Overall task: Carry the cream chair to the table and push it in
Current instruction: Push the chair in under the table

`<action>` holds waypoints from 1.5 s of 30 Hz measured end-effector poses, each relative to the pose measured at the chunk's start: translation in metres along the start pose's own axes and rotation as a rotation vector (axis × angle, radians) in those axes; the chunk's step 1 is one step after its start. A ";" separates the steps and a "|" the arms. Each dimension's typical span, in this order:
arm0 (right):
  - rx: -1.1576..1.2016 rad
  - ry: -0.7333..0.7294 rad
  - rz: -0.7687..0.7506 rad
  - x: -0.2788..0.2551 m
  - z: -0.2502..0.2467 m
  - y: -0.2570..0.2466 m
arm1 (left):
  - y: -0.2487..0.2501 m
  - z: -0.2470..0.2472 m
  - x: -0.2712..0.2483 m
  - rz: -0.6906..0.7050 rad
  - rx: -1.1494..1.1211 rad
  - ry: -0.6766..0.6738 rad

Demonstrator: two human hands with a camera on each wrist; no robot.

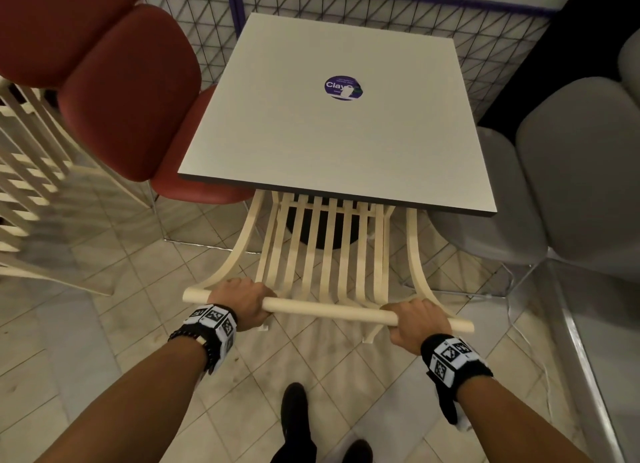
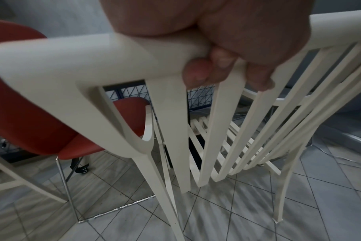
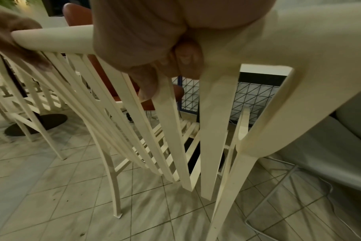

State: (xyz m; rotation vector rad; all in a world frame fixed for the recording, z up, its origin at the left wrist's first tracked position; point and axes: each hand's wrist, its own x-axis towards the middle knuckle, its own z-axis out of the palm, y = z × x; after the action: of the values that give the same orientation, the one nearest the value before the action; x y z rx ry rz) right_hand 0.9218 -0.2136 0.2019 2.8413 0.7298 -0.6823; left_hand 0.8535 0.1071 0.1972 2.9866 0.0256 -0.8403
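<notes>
The cream chair (image 1: 322, 255) with a slatted back stands in front of me, its seat hidden under the near edge of the square grey table (image 1: 311, 144). My left hand (image 1: 244, 301) grips the round top rail on its left part. My right hand (image 1: 415, 320) grips the same rail near its right end. In the left wrist view my fingers (image 2: 220, 65) curl under the rail of the chair (image 2: 93, 53). The right wrist view shows my fingers (image 3: 175, 57) wrapped round the chair rail (image 3: 278, 40), with the back slats running down to the floor.
A red padded chair (image 1: 128, 92) sits at the table's left side and a grey padded chair (image 1: 568, 172) at its right. Another cream slatted chair (image 1: 31, 185) stands far left. A wire mesh panel (image 1: 381, 16) backs the table. The floor is tiled.
</notes>
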 end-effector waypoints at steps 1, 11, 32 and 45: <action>-0.005 0.015 0.005 0.004 -0.001 0.002 | 0.000 -0.002 0.004 0.003 0.003 0.002; 0.008 0.022 0.061 0.005 -0.003 0.005 | 0.006 -0.002 0.005 -0.008 0.009 0.027; -0.012 0.036 0.056 0.010 0.005 0.012 | 0.012 -0.005 0.005 -0.002 0.018 0.032; -0.013 0.036 0.097 0.008 0.007 0.009 | 0.008 -0.001 0.006 0.011 0.014 0.036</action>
State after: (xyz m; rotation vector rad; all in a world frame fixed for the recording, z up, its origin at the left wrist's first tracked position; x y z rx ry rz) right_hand 0.9291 -0.2195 0.1917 2.8619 0.5939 -0.6111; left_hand 0.8596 0.0990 0.1952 3.0123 0.0048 -0.7885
